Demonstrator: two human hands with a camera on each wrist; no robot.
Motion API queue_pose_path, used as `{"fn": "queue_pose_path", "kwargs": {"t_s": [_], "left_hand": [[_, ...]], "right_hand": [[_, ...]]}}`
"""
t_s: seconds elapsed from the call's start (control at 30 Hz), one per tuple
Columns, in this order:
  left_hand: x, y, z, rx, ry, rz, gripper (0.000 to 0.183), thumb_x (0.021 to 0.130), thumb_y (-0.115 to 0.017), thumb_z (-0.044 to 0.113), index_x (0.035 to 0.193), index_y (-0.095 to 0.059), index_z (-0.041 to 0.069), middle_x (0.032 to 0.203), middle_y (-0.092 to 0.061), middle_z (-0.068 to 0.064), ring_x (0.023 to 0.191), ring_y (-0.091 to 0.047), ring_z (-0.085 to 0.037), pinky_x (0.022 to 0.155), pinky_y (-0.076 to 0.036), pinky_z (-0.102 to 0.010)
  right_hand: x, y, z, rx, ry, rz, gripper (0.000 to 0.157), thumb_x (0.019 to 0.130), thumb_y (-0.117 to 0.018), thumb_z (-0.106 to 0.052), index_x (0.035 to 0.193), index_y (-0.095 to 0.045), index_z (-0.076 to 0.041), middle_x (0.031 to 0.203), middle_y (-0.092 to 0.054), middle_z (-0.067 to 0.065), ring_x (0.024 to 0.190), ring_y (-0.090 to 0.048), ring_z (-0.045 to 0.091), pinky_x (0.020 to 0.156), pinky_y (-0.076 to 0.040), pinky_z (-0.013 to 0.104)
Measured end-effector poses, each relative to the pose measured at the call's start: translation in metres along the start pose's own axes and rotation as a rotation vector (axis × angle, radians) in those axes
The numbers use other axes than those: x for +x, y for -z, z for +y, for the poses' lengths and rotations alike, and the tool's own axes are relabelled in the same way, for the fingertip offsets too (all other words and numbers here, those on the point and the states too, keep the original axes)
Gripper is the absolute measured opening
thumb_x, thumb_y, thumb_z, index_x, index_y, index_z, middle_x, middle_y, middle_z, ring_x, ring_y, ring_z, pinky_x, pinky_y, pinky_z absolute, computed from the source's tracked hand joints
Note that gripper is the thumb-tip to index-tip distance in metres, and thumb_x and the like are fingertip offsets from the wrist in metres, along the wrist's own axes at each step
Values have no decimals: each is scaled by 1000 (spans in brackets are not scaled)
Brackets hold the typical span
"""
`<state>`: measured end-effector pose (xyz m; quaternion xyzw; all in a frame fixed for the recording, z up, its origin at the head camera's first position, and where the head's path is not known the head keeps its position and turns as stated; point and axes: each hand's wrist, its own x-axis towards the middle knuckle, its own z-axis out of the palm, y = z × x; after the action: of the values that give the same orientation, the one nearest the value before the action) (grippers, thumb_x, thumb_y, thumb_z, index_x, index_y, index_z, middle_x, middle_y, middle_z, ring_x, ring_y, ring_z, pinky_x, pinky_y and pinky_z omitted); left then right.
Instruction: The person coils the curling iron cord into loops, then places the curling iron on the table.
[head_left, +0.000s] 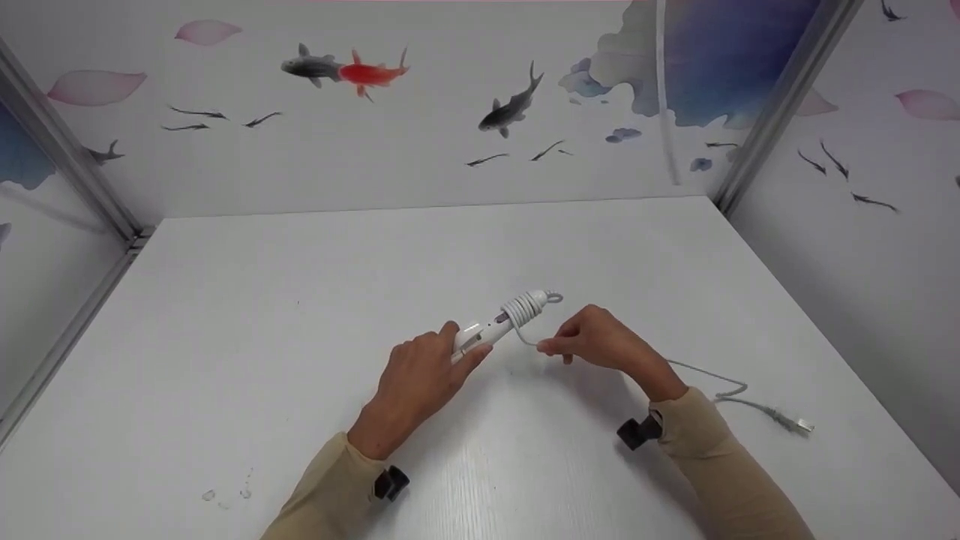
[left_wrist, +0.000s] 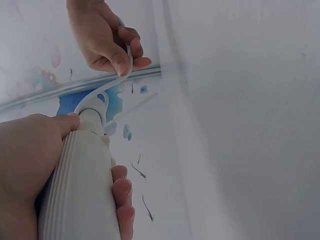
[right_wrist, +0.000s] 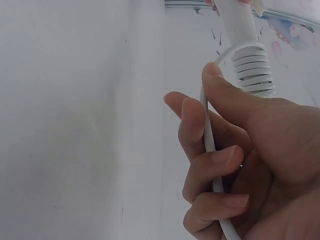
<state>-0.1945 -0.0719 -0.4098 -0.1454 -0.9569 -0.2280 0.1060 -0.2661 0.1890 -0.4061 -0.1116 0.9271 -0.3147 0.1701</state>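
My left hand [head_left: 420, 375] grips a slim white wand-like device, seemingly a hair iron [head_left: 484, 334], tilted up toward the right. In the left wrist view its ribbed white body [left_wrist: 82, 185] lies between thumb and fingers. Several tight turns of white cord [right_wrist: 252, 72] wrap round the device's far end, with a small grey loop [head_left: 555, 298] at the tip. My right hand [head_left: 600, 341] pinches the cord just right of the coils. In the right wrist view, the cord [right_wrist: 209, 132] runs under the thumb and through the curled fingers.
Beyond the right wrist, the loose cord [head_left: 709, 369] trails across the white table [head_left: 300, 300] to a metal-tipped plug [head_left: 802, 426]. Panels printed with fish [head_left: 375, 73] and petals stand round the table. Small marks [head_left: 225, 496] show near the front left.
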Motion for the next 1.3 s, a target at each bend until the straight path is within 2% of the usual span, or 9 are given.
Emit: {"fn": "queue_pose_path", "kwargs": {"t_s": [0.33, 0.5, 0.57, 0.67, 0.8, 0.93, 1.03, 1.17, 1.3], "left_hand": [[-3, 2, 4, -47, -52, -61, 45, 98, -58, 50, 100, -59, 5, 66, -47, 0, 54, -41, -10, 49, -30, -22], [-4, 3, 4, -91, -68, -81, 44, 99, -57, 51, 101, -59, 7, 67, -48, 1, 56, -42, -11, 51, -32, -23], [-4, 3, 4, -99, -80, -81, 43, 99, -56, 51, 100, -59, 7, 68, -49, 2, 57, -42, -11, 52, -32, -23], [-4, 4, 4, -105, -95, -87, 43, 99, -56, 51, 100, -59, 8, 68, -50, 2, 58, -43, -11, 52, -33, -24], [-4, 3, 4, -112, -120, -125, 43, 99, -56, 51, 98, -59, 8, 68, -49, 2, 57, -42, -10, 52, -33, -23], [-3, 2, 4, -117, -136, -188, 44, 99, -55, 53, 98, -59, 9, 68, -48, 3, 58, -42, -10, 53, -33, -23], [-3, 2, 5, -120, -139, -249, 45, 98, -53, 56, 100, -60, 11, 71, -50, 3, 60, -44, -11, 54, -34, -24], [-2, 1, 6, -108, -180, -321, 46, 98, -52, 57, 103, -60, 12, 70, -51, 3, 60, -45, -10, 56, -35, -24], [-3, -1, 5, -86, -213, -356, 45, 99, -53, 56, 103, -60, 12, 67, -48, 5, 59, -43, -9, 56, -34, -23]], "right_hand": [[6, -5, 5, 66, -13, 149, 25, 82, -82, -37, 87, -80, -13, 75, -70, 2, 68, -49, 16, 60, -38, 29], [9, -7, 8, 133, -14, 230, 25, 82, -83, -31, 95, -78, -10, 84, -76, 6, 74, -66, 21, 61, -43, 28], [11, -8, 9, 153, -13, 243, 26, 83, -83, -28, 99, -77, -8, 86, -77, 8, 77, -69, 23, 62, -45, 27], [14, -10, 10, 180, -16, 230, 20, 86, -79, -21, 98, -77, -5, 84, -76, 9, 72, -63, 18, 61, -42, 28], [15, -11, 14, 177, 65, 193, 7, 89, -72, -6, 92, -78, -2, 87, -77, 11, 71, -54, 13, 65, -43, 28], [14, -9, 17, 133, 190, 182, 14, 86, -69, 6, 97, -77, 2, 96, -77, 16, 79, -64, 15, 70, -50, 27], [15, -7, 18, 184, 151, 172, 16, 86, -76, -5, 101, -77, 0, 97, -77, 14, 84, -66, 17, 69, -51, 26], [17, -6, 18, 256, 14, 170, 27, 82, -84, -30, 96, -78, -7, 89, -75, 4, 81, -58, 15, 68, -48, 26], [16, -5, 18, 241, 19, 165, 27, 80, -85, -34, 91, -76, -12, 85, -71, 0, 79, -54, 16, 69, -46, 28]]}}
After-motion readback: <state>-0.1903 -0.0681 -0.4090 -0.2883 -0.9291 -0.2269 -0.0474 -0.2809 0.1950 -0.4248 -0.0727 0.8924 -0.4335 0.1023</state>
